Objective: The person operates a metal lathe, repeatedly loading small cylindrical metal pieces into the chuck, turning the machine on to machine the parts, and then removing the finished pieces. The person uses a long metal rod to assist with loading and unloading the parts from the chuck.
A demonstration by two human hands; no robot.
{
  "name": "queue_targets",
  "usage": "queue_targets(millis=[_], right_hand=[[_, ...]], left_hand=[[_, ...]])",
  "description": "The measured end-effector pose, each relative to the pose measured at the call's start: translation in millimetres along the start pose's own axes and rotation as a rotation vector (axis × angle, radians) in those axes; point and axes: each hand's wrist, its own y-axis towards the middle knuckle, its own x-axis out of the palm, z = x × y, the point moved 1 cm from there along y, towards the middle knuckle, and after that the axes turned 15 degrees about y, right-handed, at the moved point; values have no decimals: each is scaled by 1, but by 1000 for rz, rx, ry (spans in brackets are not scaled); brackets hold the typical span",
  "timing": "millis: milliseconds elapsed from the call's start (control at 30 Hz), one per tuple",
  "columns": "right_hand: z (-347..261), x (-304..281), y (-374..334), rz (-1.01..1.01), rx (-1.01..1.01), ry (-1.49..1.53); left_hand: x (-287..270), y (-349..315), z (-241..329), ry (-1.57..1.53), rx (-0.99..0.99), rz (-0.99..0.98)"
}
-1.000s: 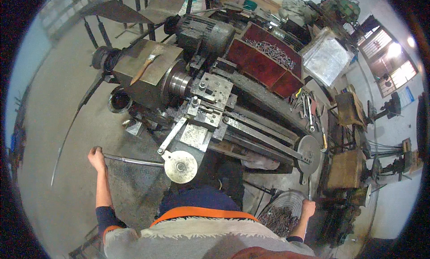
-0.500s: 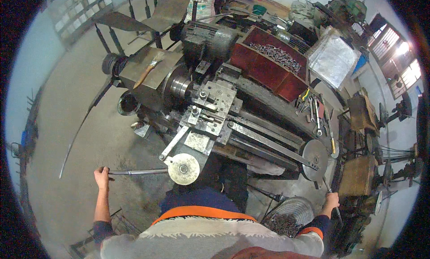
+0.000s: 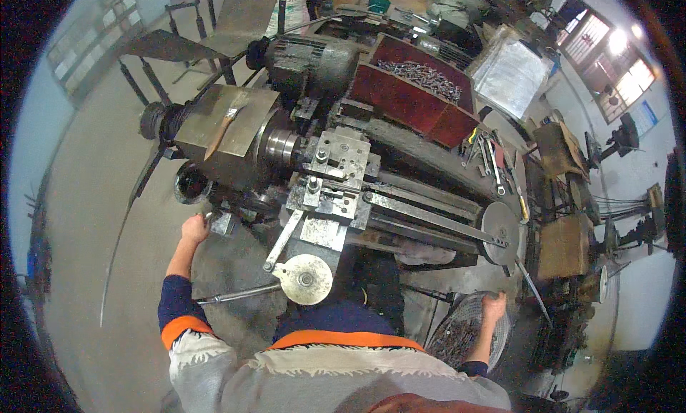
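My left hand [image 3: 194, 229] is closed beside a small metal block [image 3: 223, 224] under the lathe's headstock [image 3: 232, 123]; what its fingers grip is hidden. Below it, a steel lever [image 3: 239, 294] runs free to the pale round disc [image 3: 306, 279] at the front of the lathe. My right hand [image 3: 493, 307] is over a round mesh basket [image 3: 503, 338] holding many small metal parts. Its fingers are curled, and anything in them is too small to make out. Untouched, another lever [image 3: 534, 291] slants down from the grey disc [image 3: 499, 233] on the right.
The tool slide [image 3: 336, 166] and spindle [image 3: 284, 146] occupy the middle of the machine. A brush [image 3: 220, 134] lies on the headstock. Behind the slide sits a dark red box [image 3: 411, 111] full of small metal pieces. Wrenches [image 3: 493, 166] lie to its right, near a foil-covered panel [image 3: 511, 73].
My left hand has let go of the left lever and moved up to the metal block. My right hand has left the right lever and moved left over the basket. The view has shifted slightly.
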Motion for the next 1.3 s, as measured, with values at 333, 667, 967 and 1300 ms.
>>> queue_targets(millis=[333,667,967,1300], right_hand=[[-75,-25,-8,-140,55,178],[-267,-55,70,-174,-473,415],[-575,-25,2,-611,-1237,765],[-647,47,-43,-761,-1156,357]], left_hand=[[96,36,61,-349,-242,105],[70,19,12,-227,-16,-135],[-149,-65,-102,-316,-134,530],[-106,-159,-116,-70,-641,313]])
